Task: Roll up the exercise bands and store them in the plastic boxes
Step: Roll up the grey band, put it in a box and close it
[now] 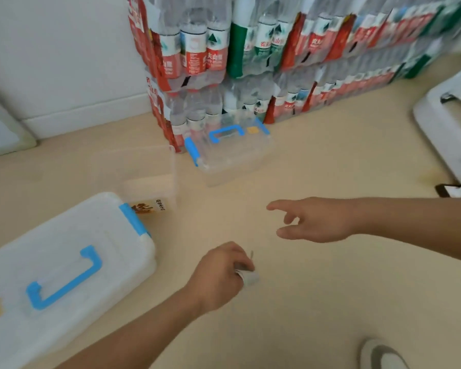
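Note:
My left hand [221, 272] is closed around a small pale rolled band [248, 276], held low over the floor at centre. Ahead and to the right, my right hand [314, 221] hovers empty with fingers spread, pointing left. A large translucent plastic box [64, 262] with a blue handle and blue clips lies lidded at the lower left. A smaller clear lidded box [232, 155] with a blue handle stands farther off by the bottle packs. Between them stands an open clear box [149, 179] with a label on its front.
Stacked shrink-wrapped packs of water bottles [250, 62] run along the back. A white wall and skirting [77, 121] lie at the left. A white metal frame piece [447, 129] sits at the right edge, and a shoe [383, 355] shows at the bottom right. The floor is beige.

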{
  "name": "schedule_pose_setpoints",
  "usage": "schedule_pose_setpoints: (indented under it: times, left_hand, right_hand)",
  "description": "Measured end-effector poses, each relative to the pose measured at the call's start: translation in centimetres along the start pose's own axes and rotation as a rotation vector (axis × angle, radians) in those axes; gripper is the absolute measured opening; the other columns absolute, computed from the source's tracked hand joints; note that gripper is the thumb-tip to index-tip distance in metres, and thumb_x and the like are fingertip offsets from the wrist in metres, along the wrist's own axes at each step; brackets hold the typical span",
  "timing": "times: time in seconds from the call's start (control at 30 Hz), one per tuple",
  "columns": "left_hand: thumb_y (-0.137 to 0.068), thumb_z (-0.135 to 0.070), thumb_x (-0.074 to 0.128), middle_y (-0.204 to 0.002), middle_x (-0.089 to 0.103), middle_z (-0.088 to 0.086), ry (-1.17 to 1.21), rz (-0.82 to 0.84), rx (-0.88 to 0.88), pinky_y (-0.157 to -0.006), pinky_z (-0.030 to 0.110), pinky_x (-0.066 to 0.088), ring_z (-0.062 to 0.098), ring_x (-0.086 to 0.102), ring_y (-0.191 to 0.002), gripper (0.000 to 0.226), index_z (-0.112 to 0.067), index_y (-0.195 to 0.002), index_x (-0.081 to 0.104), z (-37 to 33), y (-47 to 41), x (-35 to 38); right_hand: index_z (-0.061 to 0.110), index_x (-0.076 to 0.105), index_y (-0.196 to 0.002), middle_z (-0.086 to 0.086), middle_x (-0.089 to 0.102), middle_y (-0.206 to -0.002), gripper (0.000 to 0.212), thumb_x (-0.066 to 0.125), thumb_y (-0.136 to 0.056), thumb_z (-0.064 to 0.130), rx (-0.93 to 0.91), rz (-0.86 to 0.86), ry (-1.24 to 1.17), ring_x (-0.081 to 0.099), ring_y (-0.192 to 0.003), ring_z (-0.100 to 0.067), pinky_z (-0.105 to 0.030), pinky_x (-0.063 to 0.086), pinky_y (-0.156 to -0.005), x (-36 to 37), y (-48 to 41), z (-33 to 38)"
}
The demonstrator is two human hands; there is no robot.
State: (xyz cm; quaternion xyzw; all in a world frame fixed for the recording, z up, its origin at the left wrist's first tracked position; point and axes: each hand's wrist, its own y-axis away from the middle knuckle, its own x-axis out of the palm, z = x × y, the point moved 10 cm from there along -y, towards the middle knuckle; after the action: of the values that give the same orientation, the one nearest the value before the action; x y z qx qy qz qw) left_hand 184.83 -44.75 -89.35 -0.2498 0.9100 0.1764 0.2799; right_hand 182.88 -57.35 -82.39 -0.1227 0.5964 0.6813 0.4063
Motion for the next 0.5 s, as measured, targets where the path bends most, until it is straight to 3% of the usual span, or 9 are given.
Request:
schedule_pose_setpoints:
  times: [0.03,0.13,0.23,0.33,0.4,0.5]
  left_hand:
    - [-0.066,-0.023,0.061,-0.091,0.062,-0.011,0.084,-0.054,0.011,-0.074,0.011,0.043,0.003,0.060,-0.084,0.027,-0.018,-0.087,0.076,-2.1,-0.7,-1.5]
    - [-0.069,0.000,0.069,-0.087,0.062,-0.014,0.260,-0.231,0.043,-0.070,0.009,0.041,-0.004,0.059,-0.082,0.027,-0.021,-0.083,0.078,-7.3,-2.7,-5.6]
    - [-0.071,0.004,0.073,-0.087,0.066,-0.008,0.391,-0.332,0.055,-0.069,0.010,0.045,-0.003,0.062,-0.077,0.029,-0.024,-0.078,0.077,-10.6,-3.5,-7.9]
    - [-0.072,-0.001,0.075,-0.087,0.072,-0.003,0.517,-0.387,0.007,-0.072,0.021,0.051,0.008,0.066,-0.079,0.021,-0.021,-0.076,0.077,-12.3,-3.2,-8.8]
    - [-0.073,0.002,0.075,-0.082,0.075,0.002,0.588,-0.405,-0.044,-0.071,0.026,0.052,0.012,0.066,-0.074,0.017,-0.014,-0.078,0.076,-13.4,-2.5,-9.2]
    - [-0.070,0.021,0.065,-0.088,0.076,0.005,0.591,-0.419,-0.101,-0.072,0.025,0.055,0.016,0.070,-0.082,0.035,-0.012,-0.077,0.074,-14.8,-1.5,-10.4]
  right_hand:
    - [0.035,0.019,-0.147,0.004,0.052,-0.136,0.062,0.046,-0.093,0.051,0.034,0.026,-0.160,0.054,-0.116,-0.016,-0.021,0.041,-0.091,0.2,0.4,-0.8]
    - [0.036,0.042,-0.136,0.007,0.057,-0.127,0.052,0.053,-0.087,0.053,0.004,0.103,-0.620,0.058,-0.114,-0.017,-0.036,0.051,-0.094,0.2,1.3,-2.1]
    - [0.022,0.065,-0.112,0.002,0.065,-0.095,0.035,0.064,-0.082,0.040,-0.183,0.013,-0.853,0.061,-0.086,-0.015,-0.031,0.051,-0.077,-3.2,1.4,-2.8]
    - [0.015,0.070,-0.094,-0.003,0.063,-0.085,0.021,0.073,-0.073,0.022,-0.355,-0.074,-0.907,0.056,-0.076,-0.014,-0.028,0.042,-0.071,-8.2,2.5,-2.8]
    - [0.011,0.071,-0.090,-0.007,0.068,-0.084,0.014,0.072,-0.076,0.009,-0.465,-0.103,-0.788,0.059,-0.075,-0.014,-0.027,0.046,-0.069,-10.9,3.5,-2.1]
    - [0.009,0.074,-0.092,-0.010,0.075,-0.087,0.016,0.073,-0.077,0.003,-0.629,-0.219,-0.662,0.066,-0.076,-0.016,-0.029,0.053,-0.074,-14.6,5.0,-0.7]
